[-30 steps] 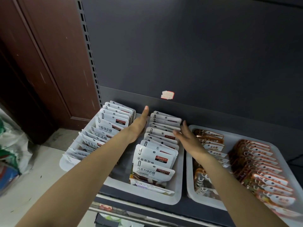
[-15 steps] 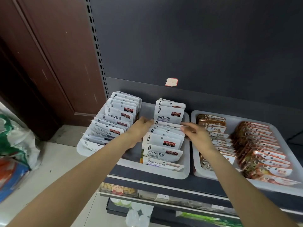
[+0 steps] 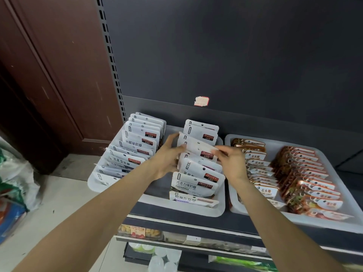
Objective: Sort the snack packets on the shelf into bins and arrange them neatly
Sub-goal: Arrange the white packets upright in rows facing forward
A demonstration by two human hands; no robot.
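On the shelf (image 3: 176, 218), a white bin (image 3: 182, 210) holds two rows of white packets. Both hands meet at the right row: the left hand (image 3: 167, 156) grips a packet (image 3: 196, 147) by its 9 o'clock edge, and the right hand (image 3: 230, 161) pinches its 3 o'clock edge, lifting it tilted above the row. At 3 o'clock from this bin, just beside it, a second bin (image 3: 349, 222) carries orange packets (image 3: 302, 173) in rows.

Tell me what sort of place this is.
Most likely a small shop's snack aisle: a dark metal shelf unit with a slotted upright, white bins of identical hang-hole packets, and a price sticker on the back panel.
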